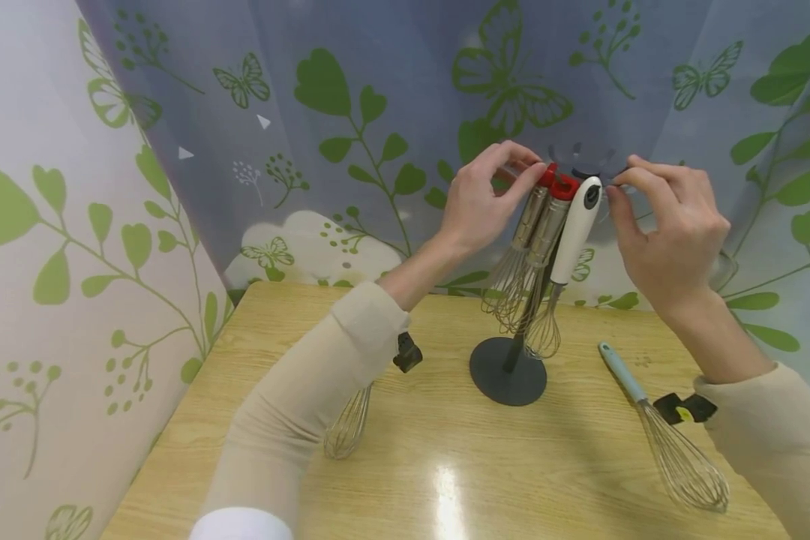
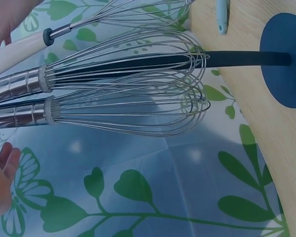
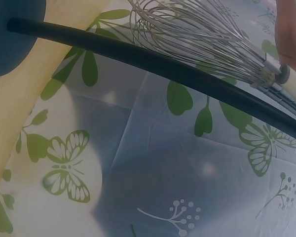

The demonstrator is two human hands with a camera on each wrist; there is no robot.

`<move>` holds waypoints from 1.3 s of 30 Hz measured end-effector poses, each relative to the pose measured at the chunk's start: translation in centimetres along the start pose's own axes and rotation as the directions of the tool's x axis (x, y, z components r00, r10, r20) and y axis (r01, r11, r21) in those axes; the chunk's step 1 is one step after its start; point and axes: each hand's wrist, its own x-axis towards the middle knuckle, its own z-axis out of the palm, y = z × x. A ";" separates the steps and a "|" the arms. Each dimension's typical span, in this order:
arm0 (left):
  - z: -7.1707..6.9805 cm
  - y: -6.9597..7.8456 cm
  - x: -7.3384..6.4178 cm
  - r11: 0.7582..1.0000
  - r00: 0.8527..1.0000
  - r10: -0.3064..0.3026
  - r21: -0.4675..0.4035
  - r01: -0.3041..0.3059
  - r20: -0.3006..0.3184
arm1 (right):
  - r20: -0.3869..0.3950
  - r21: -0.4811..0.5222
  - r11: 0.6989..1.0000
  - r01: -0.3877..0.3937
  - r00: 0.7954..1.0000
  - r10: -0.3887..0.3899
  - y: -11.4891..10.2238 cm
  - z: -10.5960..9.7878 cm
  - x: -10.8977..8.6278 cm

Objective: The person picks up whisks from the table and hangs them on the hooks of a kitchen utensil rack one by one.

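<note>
A dark whisk stand [image 1: 508, 373] with a round base stands on the table. From its top hang two steel-handled whisks [image 1: 547, 232] with red ends and a white-handled whisk [image 1: 576, 232]. My left hand [image 1: 479, 196] pinches the red end of the leftmost steel whisk between thumb and index finger. On the other side, my right hand [image 1: 675, 229] pinches a dark hook at the stand's top, beside the white handle. The wire loops [image 2: 133, 101] hang close together along the stand's pole [image 3: 153, 61]. The hook tips are partly hidden by fingers and handles.
A blue-handled whisk [image 1: 655, 427] lies on the wooden table [image 1: 391, 480] at the right. Another whisk [image 1: 348, 426] lies at the left, partly under my left forearm. A leaf-patterned curtain [image 1: 378, 67] hangs right behind the stand.
</note>
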 end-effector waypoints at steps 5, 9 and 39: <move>-0.1 0.0 -0.1 1.000 1.000 0.001 -0.006 -0.001 0.001 | 0.010 -0.007 1.000 0.010 1.000 -0.010 0.2 0.0 0.1; -0.1 0.2 -0.4 1.000 1.000 0.000 -0.015 0.000 -0.001 | 0.017 -0.006 1.000 0.019 1.000 -0.019 0.3 0.0 0.2; -1.5 1.4 -2.0 0.997 0.999 -0.043 -0.062 0.044 0.006 | 0.090 0.104 0.982 0.156 0.982 -0.165 1.6 0.2 1.1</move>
